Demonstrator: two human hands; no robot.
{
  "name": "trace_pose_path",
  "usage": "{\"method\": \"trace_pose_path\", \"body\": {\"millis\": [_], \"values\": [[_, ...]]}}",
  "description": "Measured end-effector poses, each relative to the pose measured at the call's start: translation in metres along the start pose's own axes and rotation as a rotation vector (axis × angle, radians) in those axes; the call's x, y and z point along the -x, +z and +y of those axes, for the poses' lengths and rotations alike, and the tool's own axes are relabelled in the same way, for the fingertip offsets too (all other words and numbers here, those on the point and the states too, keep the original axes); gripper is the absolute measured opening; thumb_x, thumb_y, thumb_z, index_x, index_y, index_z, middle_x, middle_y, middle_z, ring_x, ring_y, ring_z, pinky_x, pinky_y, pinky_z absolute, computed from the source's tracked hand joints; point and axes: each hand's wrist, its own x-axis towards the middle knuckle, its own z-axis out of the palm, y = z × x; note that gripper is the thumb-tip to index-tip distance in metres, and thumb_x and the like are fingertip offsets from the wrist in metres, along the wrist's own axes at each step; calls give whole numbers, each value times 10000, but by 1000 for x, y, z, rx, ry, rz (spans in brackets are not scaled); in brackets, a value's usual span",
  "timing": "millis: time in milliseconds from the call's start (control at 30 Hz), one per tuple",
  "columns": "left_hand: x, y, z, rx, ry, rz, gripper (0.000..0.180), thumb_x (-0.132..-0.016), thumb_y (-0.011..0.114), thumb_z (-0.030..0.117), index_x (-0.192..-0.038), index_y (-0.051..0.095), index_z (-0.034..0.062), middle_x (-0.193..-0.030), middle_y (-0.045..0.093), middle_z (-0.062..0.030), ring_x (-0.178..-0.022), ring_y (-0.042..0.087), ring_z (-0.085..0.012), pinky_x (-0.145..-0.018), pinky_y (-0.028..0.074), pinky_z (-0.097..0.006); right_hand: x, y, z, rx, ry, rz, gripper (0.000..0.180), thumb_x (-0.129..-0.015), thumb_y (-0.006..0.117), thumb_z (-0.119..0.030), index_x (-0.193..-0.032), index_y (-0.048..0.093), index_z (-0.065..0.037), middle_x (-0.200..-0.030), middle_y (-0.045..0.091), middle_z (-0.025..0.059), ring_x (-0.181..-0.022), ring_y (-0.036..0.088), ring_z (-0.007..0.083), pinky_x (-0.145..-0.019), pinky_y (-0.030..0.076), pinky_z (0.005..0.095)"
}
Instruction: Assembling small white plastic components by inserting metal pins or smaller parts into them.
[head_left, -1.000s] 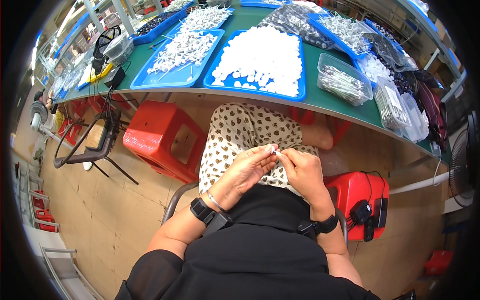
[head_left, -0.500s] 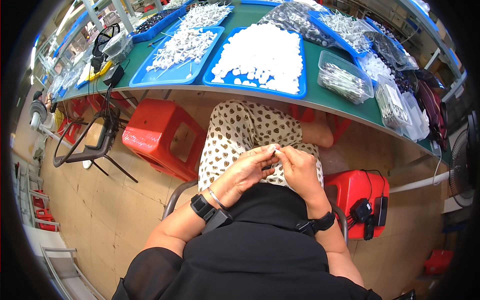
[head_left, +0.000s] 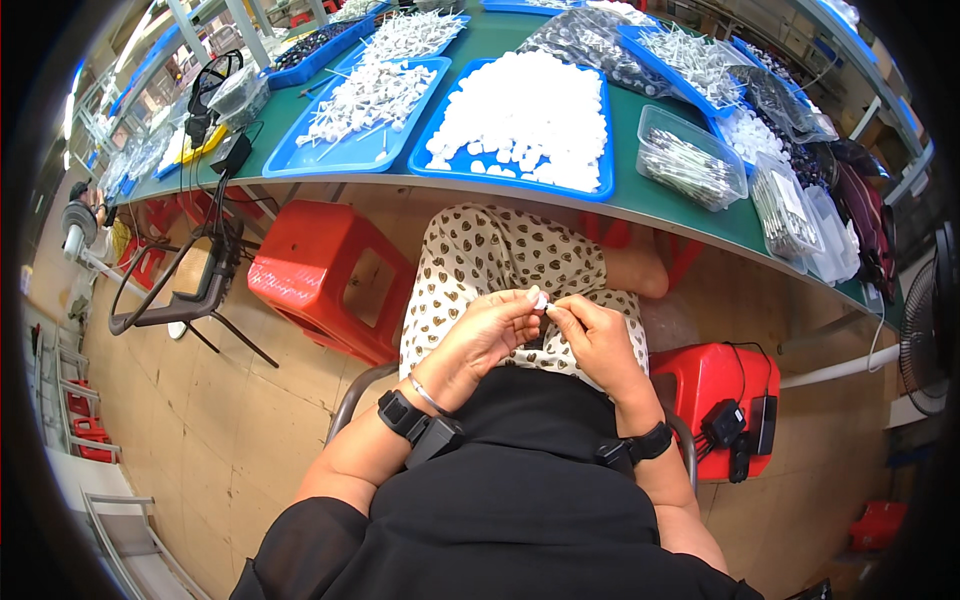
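Observation:
Both of my hands meet above my lap, fingertips close together. My left hand (head_left: 497,328) pinches a small white piece (head_left: 541,299) between thumb and fingertips, its other fingers curled. My right hand (head_left: 598,338) is closed in a pinch at the right side of that piece; what exactly its fingertips hold is too small to make out. Beyond the hands, a blue tray (head_left: 560,186) on the table carries a heap of small white caps (head_left: 530,105). To its left, another blue tray (head_left: 335,157) bears white-headed sticks (head_left: 368,98).
The green table (head_left: 625,150) runs across in front of me. On its right stand a clear box of thin sticks (head_left: 685,165) and another clear container (head_left: 785,215). A red stool (head_left: 310,270) is at my left; another red stool (head_left: 705,375) with black adapters is at my right.
My hands have drawn slightly apart at the fingertips, so the white piece shows more. My left hand has shifted a little to the left.

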Motion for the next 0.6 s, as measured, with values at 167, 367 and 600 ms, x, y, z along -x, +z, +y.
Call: {"method": "trace_pose_path", "body": {"millis": [167, 367, 600], "values": [[0, -4, -2, -42, -23, -62, 179, -933, 573, 212, -872, 613, 49, -764, 611, 3, -645, 571, -69, -630, 511, -215, -1, -2, 5, -84, -35, -49, 120, -887, 599, -120, -915, 635, -9, -746, 619, 89, -645, 567, 185, -586, 451, 286], [11, 17, 10, -54, 13, -112, 200, -931, 578, 248, -889, 609, 55, -786, 611, 1, -669, 572, -67, -648, 513, -220, -2, -5, 2, -165, -54, -35, 113, -880, 603, -89, -934, 635, 5, -763, 617, 71, -656, 554, 161, -601, 443, 276], [9, 4, 6, 104, -80, -213, 169, -918, 593, 195, -980, 615, 39, -845, 649, -48, -716, 618, -122, -712, 533, -277, -9, -9, 0, -27, -290, -15, 96, -842, 631, -90, -901, 646, -15, -764, 630, 96, -673, 586, 253, -615, 459, 340]]}}
